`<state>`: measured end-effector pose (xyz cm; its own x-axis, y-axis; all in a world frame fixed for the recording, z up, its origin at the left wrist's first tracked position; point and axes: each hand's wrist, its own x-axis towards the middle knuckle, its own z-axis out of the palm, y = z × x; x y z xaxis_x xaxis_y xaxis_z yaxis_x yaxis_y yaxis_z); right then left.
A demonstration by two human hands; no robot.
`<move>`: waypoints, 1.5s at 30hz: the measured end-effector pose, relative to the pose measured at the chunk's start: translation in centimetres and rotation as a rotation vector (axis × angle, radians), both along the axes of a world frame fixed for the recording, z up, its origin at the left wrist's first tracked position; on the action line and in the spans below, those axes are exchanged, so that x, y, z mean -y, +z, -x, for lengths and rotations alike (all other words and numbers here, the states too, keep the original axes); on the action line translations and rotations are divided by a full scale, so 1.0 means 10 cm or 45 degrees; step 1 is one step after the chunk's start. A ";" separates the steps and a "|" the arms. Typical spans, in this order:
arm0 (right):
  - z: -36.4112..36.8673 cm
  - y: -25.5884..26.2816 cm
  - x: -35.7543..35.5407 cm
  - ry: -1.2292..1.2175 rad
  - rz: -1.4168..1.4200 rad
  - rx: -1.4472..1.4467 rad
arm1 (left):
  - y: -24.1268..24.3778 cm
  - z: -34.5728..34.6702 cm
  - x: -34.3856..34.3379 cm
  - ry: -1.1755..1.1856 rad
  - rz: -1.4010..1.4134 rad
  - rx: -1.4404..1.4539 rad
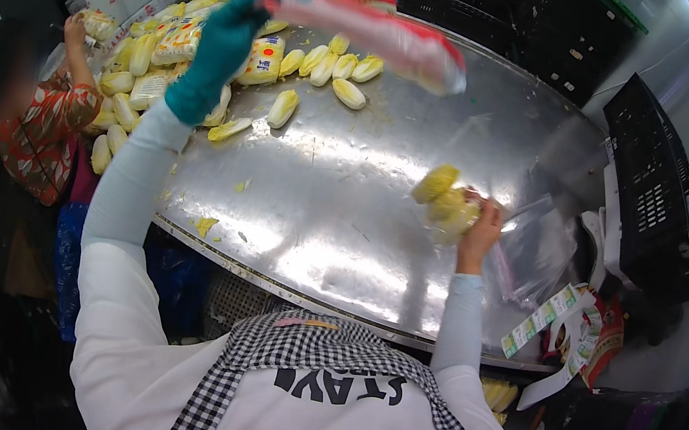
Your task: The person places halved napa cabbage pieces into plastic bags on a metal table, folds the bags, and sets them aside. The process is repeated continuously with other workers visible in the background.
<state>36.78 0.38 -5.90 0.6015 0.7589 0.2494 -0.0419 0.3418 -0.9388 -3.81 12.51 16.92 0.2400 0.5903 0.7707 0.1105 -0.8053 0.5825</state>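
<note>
My left hand (226, 46), in a teal glove, is raised over the far side of the steel table (321, 192). It grips one end of a red and whitish plastic package (374, 39), blurred by motion, whose contents I cannot make out. Near the right side of the table, my bare right hand (481, 233) holds a clear plastic bag (444, 233) with yellow baby napa cabbages (449, 204) in it. One more yellow cabbage (437, 183) shows at the bag's far end; whether it is inside the bag I cannot tell.
Loose baby cabbages (348, 94) and printed bags (262, 60) of them lie at the far left. Clear bags (539, 247) and a label strip (541, 320) sit at right, beside a black crate (654, 190). A co-worker's hand (74, 30) holds a pack (97, 24) at left.
</note>
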 end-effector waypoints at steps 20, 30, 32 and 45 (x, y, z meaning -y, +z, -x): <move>-0.35 0.40 0.36 0.214 0.334 -0.185 | -2.45 0.60 -0.98 0.414 0.366 -1.150; -0.41 1.42 0.93 -0.086 0.293 -0.239 | -2.55 0.62 -1.97 0.016 -0.220 -2.216; -0.48 1.65 1.13 -0.023 0.344 -0.355 | -2.51 0.62 -1.97 0.177 -0.135 -2.236; -0.05 0.08 0.63 0.046 0.302 0.805 | -2.15 -0.70 1.13 -1.009 2.057 -0.122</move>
